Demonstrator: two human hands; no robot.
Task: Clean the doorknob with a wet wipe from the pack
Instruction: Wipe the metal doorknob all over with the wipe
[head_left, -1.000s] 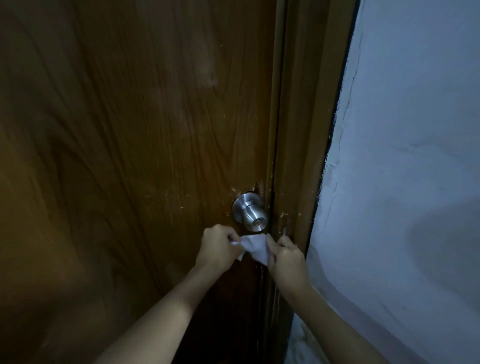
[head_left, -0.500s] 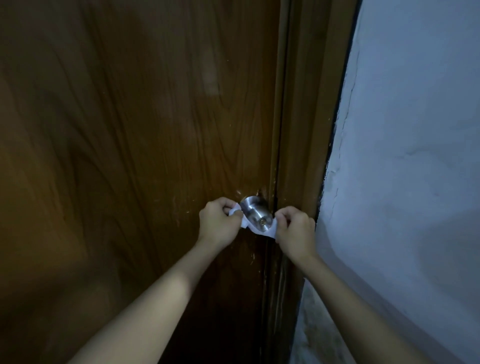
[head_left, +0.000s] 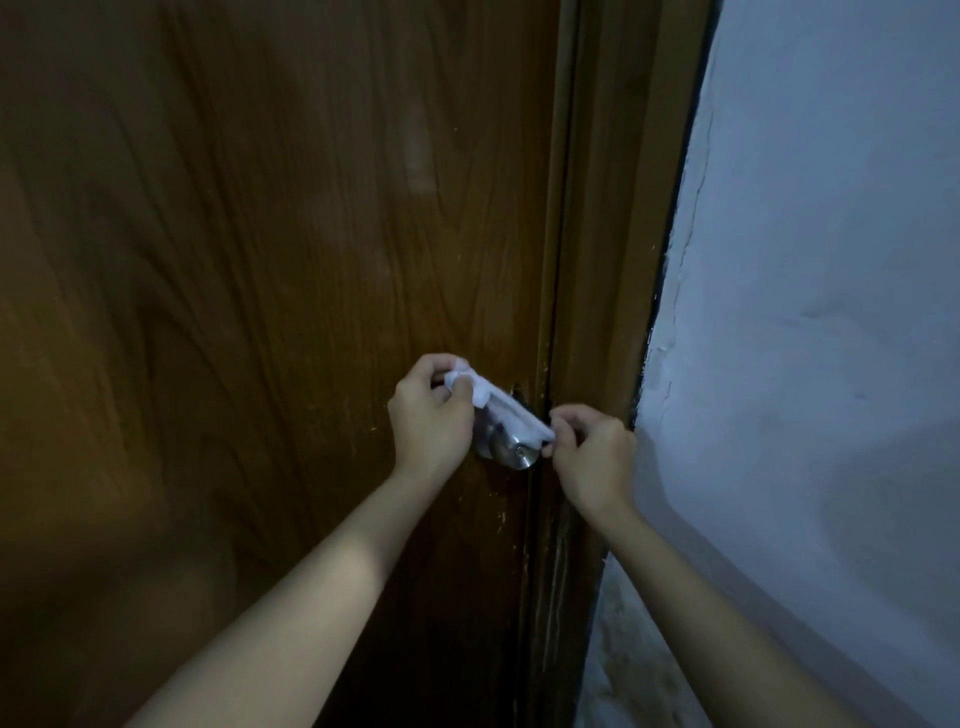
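A round silver doorknob (head_left: 514, 456) sticks out of a dark brown wooden door (head_left: 270, 260), close to its right edge. A white wet wipe (head_left: 501, 408) is stretched as a band over the top of the knob. My left hand (head_left: 428, 415) pinches the wipe's left end, raised above the knob. My right hand (head_left: 592, 454) pinches its right end, lower and beside the door frame. The knob's neck is hidden behind the wipe and my left hand. The wipe pack is out of view.
A brown door frame (head_left: 613, 260) runs down just right of the knob. Beyond it stands a pale blue-white plaster wall (head_left: 831, 312) with cracks along its edge. The lighting is dim.
The wipe was held below the knob, then slung under it; now it lies over the knob's top. My left hand has risen, and my right hand has stayed low by the frame.
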